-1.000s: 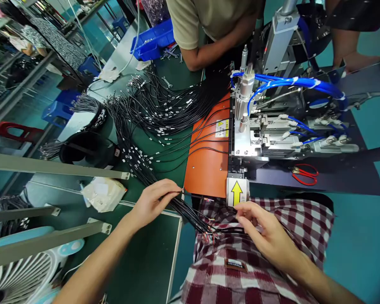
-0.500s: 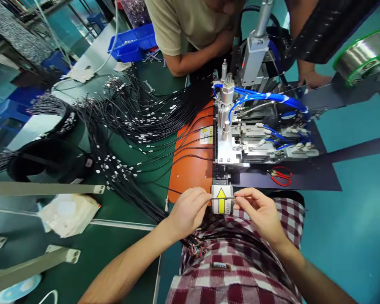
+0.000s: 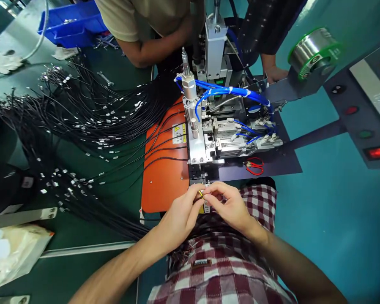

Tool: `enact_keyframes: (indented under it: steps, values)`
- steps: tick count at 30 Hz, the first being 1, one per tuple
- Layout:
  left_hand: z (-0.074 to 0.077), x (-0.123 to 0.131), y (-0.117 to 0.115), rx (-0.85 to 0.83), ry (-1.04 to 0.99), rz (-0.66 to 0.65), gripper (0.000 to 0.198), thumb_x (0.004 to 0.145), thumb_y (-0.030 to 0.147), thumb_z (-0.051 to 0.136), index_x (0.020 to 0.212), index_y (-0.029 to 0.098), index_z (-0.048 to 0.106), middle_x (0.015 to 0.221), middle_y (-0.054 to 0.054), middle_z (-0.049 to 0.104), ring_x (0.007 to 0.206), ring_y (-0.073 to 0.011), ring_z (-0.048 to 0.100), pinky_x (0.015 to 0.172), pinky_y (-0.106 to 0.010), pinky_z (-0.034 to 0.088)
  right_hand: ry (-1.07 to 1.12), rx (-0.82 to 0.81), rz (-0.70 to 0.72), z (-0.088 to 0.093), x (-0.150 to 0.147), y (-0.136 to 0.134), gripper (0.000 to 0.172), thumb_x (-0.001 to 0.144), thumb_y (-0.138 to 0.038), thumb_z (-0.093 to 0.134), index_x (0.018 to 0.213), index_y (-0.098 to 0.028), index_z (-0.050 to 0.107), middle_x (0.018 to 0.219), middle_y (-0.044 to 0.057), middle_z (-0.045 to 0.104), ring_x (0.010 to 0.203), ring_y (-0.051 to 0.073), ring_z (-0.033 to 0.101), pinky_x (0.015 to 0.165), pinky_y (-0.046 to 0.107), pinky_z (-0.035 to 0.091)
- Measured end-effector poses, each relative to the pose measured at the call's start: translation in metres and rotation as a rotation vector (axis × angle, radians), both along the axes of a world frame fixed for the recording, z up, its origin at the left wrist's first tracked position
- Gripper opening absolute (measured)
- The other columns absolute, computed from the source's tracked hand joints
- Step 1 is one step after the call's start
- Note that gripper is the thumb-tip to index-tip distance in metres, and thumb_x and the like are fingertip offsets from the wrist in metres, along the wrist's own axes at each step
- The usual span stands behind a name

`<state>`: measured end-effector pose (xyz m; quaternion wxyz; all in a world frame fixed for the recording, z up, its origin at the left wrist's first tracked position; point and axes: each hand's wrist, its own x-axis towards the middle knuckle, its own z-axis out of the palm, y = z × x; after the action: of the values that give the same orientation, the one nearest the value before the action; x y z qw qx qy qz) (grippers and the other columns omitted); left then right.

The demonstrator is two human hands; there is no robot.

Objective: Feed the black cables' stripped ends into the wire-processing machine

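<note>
My left hand (image 3: 181, 213) and my right hand (image 3: 229, 207) meet fingertip to fingertip just below the machine's front corner. Both are closed in a pinch on a thin black cable (image 3: 201, 194), which is mostly hidden by the fingers. Behind them, largely covered, is a white label with a yellow mark (image 3: 205, 208). An orange plate (image 3: 164, 185) lies just beyond my left hand. Several black cables run across it into the metal machine (image 3: 198, 147) with blue air hoses.
Black cables with white tags (image 3: 120, 126) spread over the green table. Red-handled scissors (image 3: 255, 166) lie right of the machine. A solder-like wire spool (image 3: 313, 52) hangs at upper right. Across the table sits a person with folded arm (image 3: 158, 48), near a blue bin (image 3: 72, 25).
My hands have come together, closing the gap where the cable was stretched over the arrow label. The view has swung right, bringing a panel with a red lit button into sight.
</note>
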<state>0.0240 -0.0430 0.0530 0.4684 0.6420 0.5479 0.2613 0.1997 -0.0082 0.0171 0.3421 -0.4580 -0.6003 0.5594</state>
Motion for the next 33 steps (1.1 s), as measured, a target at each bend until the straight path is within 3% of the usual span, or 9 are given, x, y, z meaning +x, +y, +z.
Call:
enact_keyframes:
  steps: [5, 9, 13, 19, 24, 27, 29, 31, 33]
  values:
    - [-0.003, 0.006, 0.015, -0.176, -0.219, 0.145, 0.026, 0.093, 0.033, 0.049, 0.111, 0.019, 0.059, 0.081, -0.002, 0.063, 0.074, -0.0139, 0.059, 0.064, -0.023, 0.047, 0.002, -0.019, -0.084, 0.005, 0.012, 0.01, 0.014, 0.086, -0.027, 0.062, 0.095, -0.017, 0.065, 0.082, 0.005, 0.067, 0.067, 0.014, 0.06, 0.059, 0.026, 0.049]
    - [-0.009, 0.007, 0.019, -0.278, -0.333, 0.214, 0.025, 0.09, 0.039, 0.054, 0.095, 0.016, 0.063, 0.071, 0.0, 0.06, 0.057, -0.0097, 0.053, 0.051, -0.02, 0.041, -0.082, 0.257, -0.137, 0.009, 0.014, 0.007, 0.01, 0.086, -0.02, 0.061, 0.094, -0.019, 0.067, 0.085, 0.005, 0.065, 0.074, 0.016, 0.061, 0.066, 0.03, 0.052]
    - [-0.011, 0.01, 0.02, -0.379, -0.425, 0.258, 0.027, 0.089, 0.041, 0.055, 0.093, 0.015, 0.058, 0.064, 0.002, 0.057, 0.043, -0.0051, 0.045, 0.043, -0.018, 0.036, -0.139, 0.489, -0.089, 0.005, 0.007, 0.0, 0.03, 0.085, -0.01, 0.059, 0.113, -0.021, 0.065, 0.096, 0.009, 0.067, 0.087, 0.019, 0.062, 0.078, 0.034, 0.053]
    - [-0.01, 0.009, 0.021, -0.381, -0.444, 0.266, 0.025, 0.09, 0.04, 0.054, 0.092, 0.015, 0.056, 0.064, 0.003, 0.058, 0.041, -0.004, 0.045, 0.042, -0.017, 0.036, -0.334, 0.7, 0.033, -0.009, 0.007, -0.003, 0.044, 0.086, -0.008, 0.056, 0.129, -0.019, 0.057, 0.101, 0.011, 0.068, 0.089, 0.021, 0.063, 0.078, 0.034, 0.052]
    - [-0.01, 0.009, 0.019, -0.387, -0.432, 0.267, 0.025, 0.091, 0.039, 0.052, 0.092, 0.015, 0.056, 0.063, 0.003, 0.056, 0.041, -0.0046, 0.045, 0.043, -0.018, 0.037, -0.469, 0.784, 0.023, -0.013, 0.011, -0.005, 0.035, 0.088, -0.013, 0.057, 0.12, -0.023, 0.064, 0.097, 0.009, 0.071, 0.081, 0.018, 0.065, 0.071, 0.032, 0.049]
    - [-0.012, 0.01, 0.018, -0.386, -0.417, 0.272, 0.026, 0.09, 0.04, 0.053, 0.092, 0.015, 0.057, 0.064, 0.003, 0.056, 0.043, -0.0052, 0.044, 0.043, -0.018, 0.035, -0.408, 0.759, -0.015, -0.012, 0.007, -0.004, 0.022, 0.087, -0.014, 0.059, 0.105, -0.023, 0.069, 0.089, 0.008, 0.072, 0.076, 0.018, 0.064, 0.068, 0.031, 0.048]
    - [-0.014, 0.01, 0.018, -0.355, -0.421, 0.287, 0.025, 0.089, 0.04, 0.055, 0.092, 0.015, 0.059, 0.064, 0.002, 0.054, 0.05, -0.0069, 0.046, 0.046, -0.018, 0.036, -0.313, 0.641, -0.058, -0.01, 0.002, -0.004, 0.013, 0.087, -0.017, 0.059, 0.094, -0.021, 0.068, 0.084, 0.007, 0.07, 0.076, 0.018, 0.063, 0.069, 0.032, 0.049]
    - [-0.015, 0.011, 0.017, -0.313, -0.432, 0.304, 0.024, 0.088, 0.039, 0.057, 0.092, 0.015, 0.061, 0.064, 0.003, 0.052, 0.056, -0.0087, 0.048, 0.052, -0.019, 0.038, -0.196, 0.399, -0.12, -0.007, -0.005, -0.004, 0.007, 0.088, -0.023, 0.059, 0.086, -0.02, 0.065, 0.081, 0.006, 0.067, 0.07, 0.017, 0.061, 0.064, 0.03, 0.049]
    - [-0.016, 0.012, 0.016, -0.286, -0.441, 0.31, 0.023, 0.088, 0.037, 0.057, 0.093, 0.015, 0.062, 0.063, 0.003, 0.05, 0.06, -0.0094, 0.048, 0.055, -0.02, 0.04, -0.06, 0.086, -0.164, -0.004, -0.012, -0.005, 0.014, 0.088, -0.031, 0.059, 0.081, -0.019, 0.061, 0.07, 0.002, 0.061, 0.055, 0.013, 0.054, 0.051, 0.026, 0.044]
